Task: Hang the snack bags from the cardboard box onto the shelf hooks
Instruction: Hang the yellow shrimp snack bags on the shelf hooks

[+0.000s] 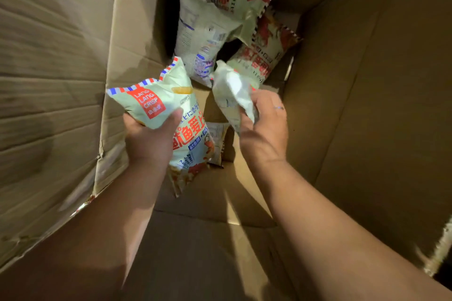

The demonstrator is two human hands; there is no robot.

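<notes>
Your left hand (149, 139) grips a snack bag (156, 98) near its top seal, thumb pressed across the red label and fingers curled behind. Keep the hold up there, so the top edge stays flat and free for a hook; squeezing lower would likely crush what is inside. Lift it straight up, clear of the left wall of the cardboard box (61, 80).

Your right hand (266, 127) is clenched round a second bag (232, 90), bunching it at the middle so that it is crumpled. I would ease that grip and shift it toward the seal before you lift, since a creased top will probably be harder to thread onto a hook. Both bags are low inside the box, not yet out of it, and the shelf hooks are not in view.

The snack bag on the left is pale green and puffy, with a red, white and blue striped top edge, a red square label and big red characters lower down. Between your hands a hidden bag (219, 142) lies on the box floor, mostly covered. The second bag shows its pale printed back; I cannot tell whether it has a hang hole. At the far end, the loose bags (200, 32) of the same kind lie heaped together, some face up, some showing their backs.
</notes>
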